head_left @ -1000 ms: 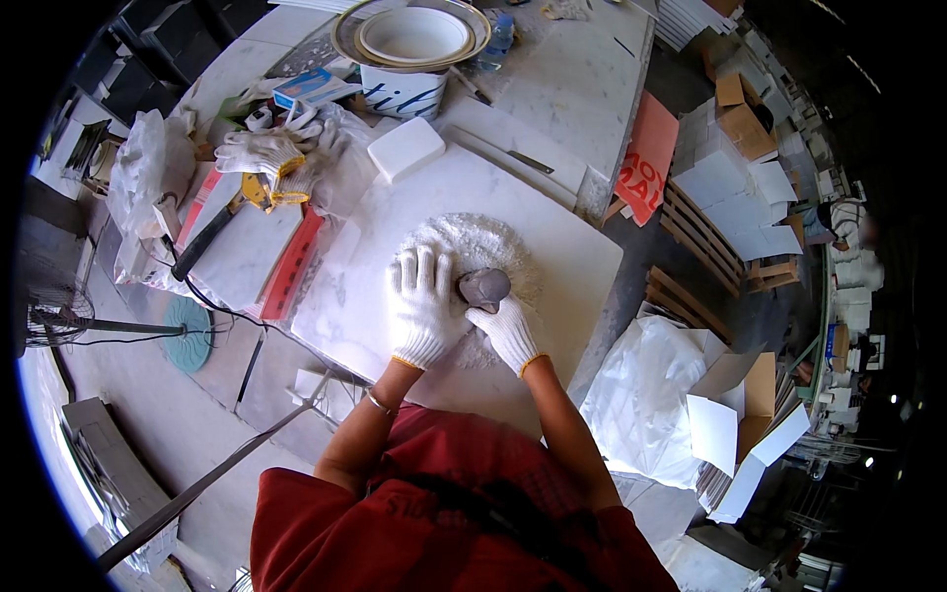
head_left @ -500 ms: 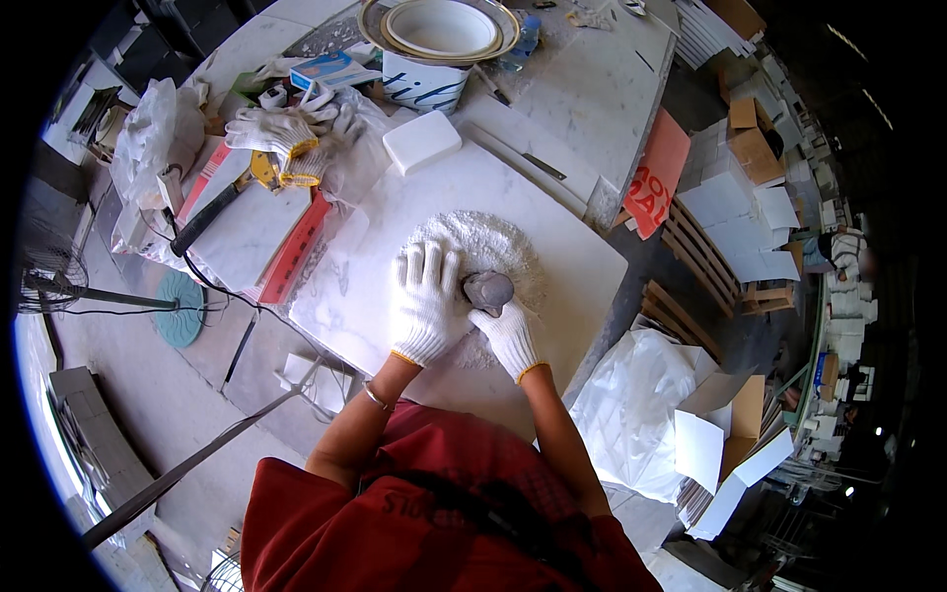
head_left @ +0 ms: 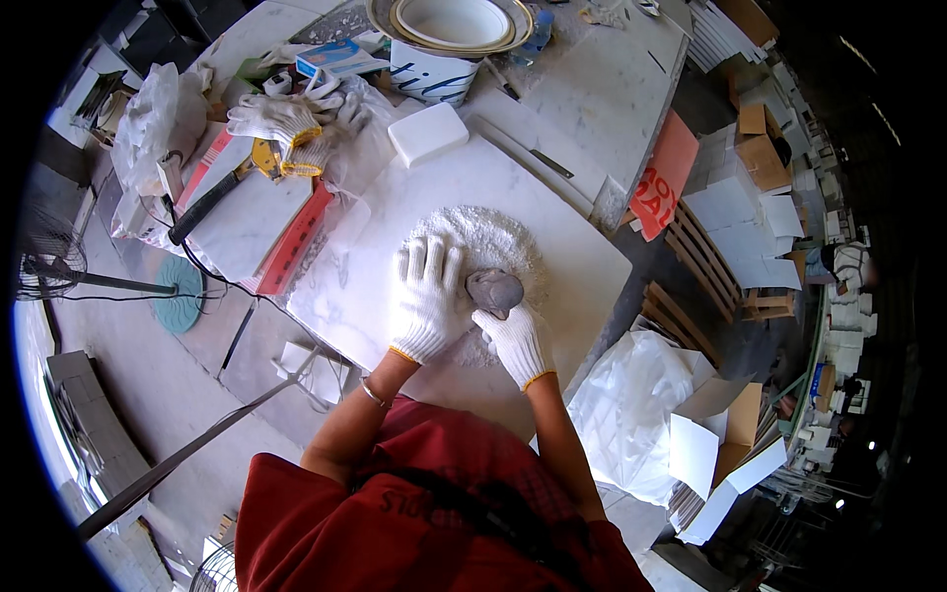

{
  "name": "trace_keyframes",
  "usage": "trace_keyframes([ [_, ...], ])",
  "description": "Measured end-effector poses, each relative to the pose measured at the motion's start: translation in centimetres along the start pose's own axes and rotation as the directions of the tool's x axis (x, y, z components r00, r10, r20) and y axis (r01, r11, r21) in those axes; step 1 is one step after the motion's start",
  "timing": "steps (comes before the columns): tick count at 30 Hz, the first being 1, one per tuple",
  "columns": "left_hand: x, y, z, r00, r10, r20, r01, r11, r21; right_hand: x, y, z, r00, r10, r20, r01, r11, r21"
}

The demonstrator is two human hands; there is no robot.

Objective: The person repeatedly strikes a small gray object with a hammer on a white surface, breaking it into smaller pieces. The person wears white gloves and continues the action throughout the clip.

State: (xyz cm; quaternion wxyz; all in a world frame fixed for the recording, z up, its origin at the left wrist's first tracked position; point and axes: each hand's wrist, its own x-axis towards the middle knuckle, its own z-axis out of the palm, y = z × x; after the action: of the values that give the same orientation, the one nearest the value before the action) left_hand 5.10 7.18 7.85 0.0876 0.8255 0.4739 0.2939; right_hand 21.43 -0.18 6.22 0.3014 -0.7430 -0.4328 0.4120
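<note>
My left hand (head_left: 424, 306), in a white knit glove with a yellow cuff, lies flat with fingers stretched on a white marble slab (head_left: 582, 266). Its fingertips reach the edge of a mound of white crushed grit (head_left: 483, 232). My right hand (head_left: 518, 340), gloved alike, is closed around a grey, rounded, stone-like lump (head_left: 496, 291); the glove hides its lower part, so its exact kind is unclear. That lump rests against the near side of the grit. Fine powder is spread about both hands.
Beyond the grit lies a white block (head_left: 428, 134), with a knife (head_left: 551, 164) farther right. Spare gloves (head_left: 281, 123), a black-handled tool (head_left: 207, 209) and a red-edged box (head_left: 296, 242) sit at left. Stacked bowls (head_left: 454, 22) stand far back. Plastic wrapping (head_left: 631, 405) and an open carton (head_left: 725, 454) are at right.
The grey lump and my right hand have moved very slightly to the right. My left hand stays flat in nearly the same spot. The whole view has tilted a little.
</note>
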Motion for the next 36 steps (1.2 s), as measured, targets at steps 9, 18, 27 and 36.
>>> trace_keyframes([
  [9, 0.2, 0.2, -0.8, 1.000, -0.004, -0.006, 0.004, 1.000, -0.014, -1.6, -6.3, -1.8, 0.945, 0.298, 0.138, -0.327, 0.822, 0.465],
  [18, -0.1, 0.1, -0.2, 1.000, -0.014, 0.010, 0.013, 0.999, 0.034, 0.0, -2.3, -0.4, 0.983, 0.153, 0.106, -0.167, 0.976, 0.138],
  [27, 0.3, 0.4, -0.8, 1.000, -0.008, -0.017, 0.008, 1.000, -0.027, -1.9, -6.6, -3.0, 0.941, 0.307, 0.141, -0.337, 0.875, 0.347],
  [36, 0.3, -0.1, -0.2, 0.999, -0.015, 0.031, 0.014, 1.000, 0.024, 0.6, -1.4, 0.1, 0.989, 0.106, 0.099, -0.118, 0.984, 0.131],
])
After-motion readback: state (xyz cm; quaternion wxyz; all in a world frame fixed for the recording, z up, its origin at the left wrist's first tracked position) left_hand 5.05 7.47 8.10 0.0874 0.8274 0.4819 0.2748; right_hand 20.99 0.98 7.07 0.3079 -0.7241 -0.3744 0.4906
